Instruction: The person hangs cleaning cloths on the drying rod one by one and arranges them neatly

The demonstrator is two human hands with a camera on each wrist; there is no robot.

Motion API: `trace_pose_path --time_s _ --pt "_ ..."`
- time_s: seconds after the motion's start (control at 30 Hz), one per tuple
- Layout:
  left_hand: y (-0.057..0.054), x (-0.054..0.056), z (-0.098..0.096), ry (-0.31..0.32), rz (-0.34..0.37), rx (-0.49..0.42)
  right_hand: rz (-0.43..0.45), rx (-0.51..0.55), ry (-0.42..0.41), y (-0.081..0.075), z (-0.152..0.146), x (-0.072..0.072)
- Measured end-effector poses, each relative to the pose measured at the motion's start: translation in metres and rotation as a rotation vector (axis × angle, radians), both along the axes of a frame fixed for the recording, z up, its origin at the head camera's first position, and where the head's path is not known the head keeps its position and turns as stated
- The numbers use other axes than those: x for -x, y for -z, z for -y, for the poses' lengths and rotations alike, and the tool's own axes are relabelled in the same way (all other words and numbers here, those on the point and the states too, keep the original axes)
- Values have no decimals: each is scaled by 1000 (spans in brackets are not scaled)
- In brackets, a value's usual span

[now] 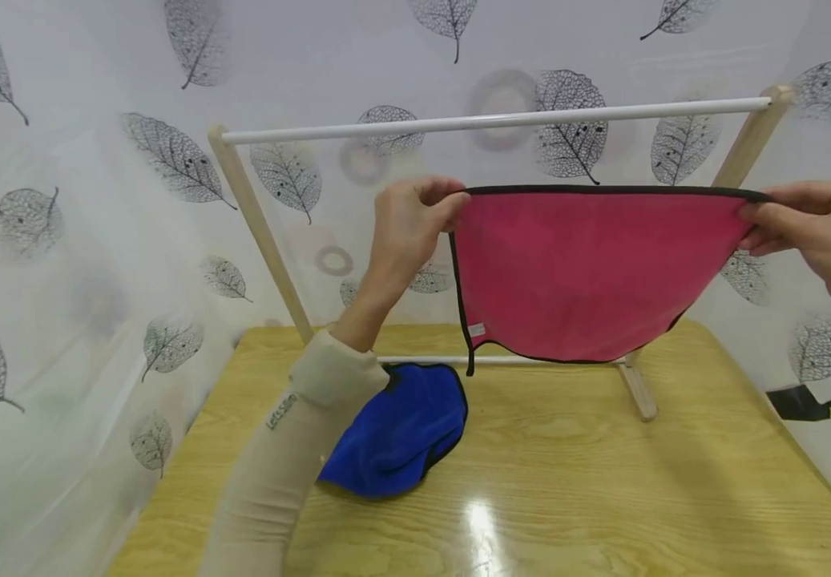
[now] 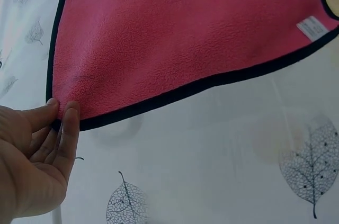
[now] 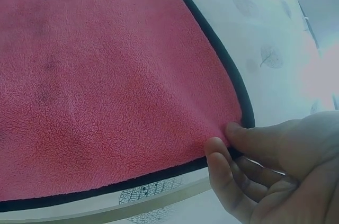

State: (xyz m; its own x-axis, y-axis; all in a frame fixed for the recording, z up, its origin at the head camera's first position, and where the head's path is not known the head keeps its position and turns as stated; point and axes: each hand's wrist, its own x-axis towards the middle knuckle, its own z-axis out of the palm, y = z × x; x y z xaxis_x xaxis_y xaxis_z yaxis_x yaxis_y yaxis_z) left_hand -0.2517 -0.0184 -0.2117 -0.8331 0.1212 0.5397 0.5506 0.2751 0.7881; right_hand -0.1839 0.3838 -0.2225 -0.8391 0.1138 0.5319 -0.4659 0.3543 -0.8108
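Note:
A pink fleecy towel [image 1: 588, 272] with black edging hangs stretched between both hands, in front of the rack and below its top bar. My left hand [image 1: 415, 220] pinches its upper left corner between thumb and fingers; the left wrist view shows that pinch on the towel [image 2: 159, 38] close up. At the opposite upper corner, my right hand [image 1: 815, 224] pinches the black edge, as the right wrist view of the hand [image 3: 280, 166] confirms. A small white label [image 1: 476, 329] sits near the towel's lower left corner. Beneath the left forearm lies a crumpled blue towel [image 1: 401, 437].
A rack with a white top bar [image 1: 494, 122] and wooden legs [image 1: 260, 232] stands on the wooden table [image 1: 566, 481]. A leaf-patterned translucent curtain [image 1: 170, 48] surrounds the table's back and sides. Something black [image 1: 797, 402] lies beyond the table's right edge.

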Motion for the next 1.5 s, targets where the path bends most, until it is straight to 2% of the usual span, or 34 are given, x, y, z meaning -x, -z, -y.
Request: trace_pose_path --time_s 0.07,0.17,0.3,0.43,0.8,0.97,1.2,1.3,1.5 --pt "-5 1 -1 3 -11 -5 -8 21 -25 -4 -2 1" --pt "-11 3 -2 1 -32 -10 -21 109 -92 -9 -2 4" --pt "-16 6 -3 -12 -48 -17 -19 162 -119 -17 1 8" --pt "-18 8 -3 -13 -55 -19 -7 131 -85 -26 4 11" --pt "-28 15 -7 -47 -88 -25 -32 271 -158 -37 5 18" --pt "-32 15 -7 -59 -104 -23 -4 256 -145 -44 6 25" --pt "-40 17 -10 -63 -111 -28 12 199 -61 -54 5 31" --pt "-45 19 -14 -63 -106 -29 12 232 -49 -59 5 32" --pt "-58 20 -19 -96 -115 27 10 270 -21 -68 3 34"
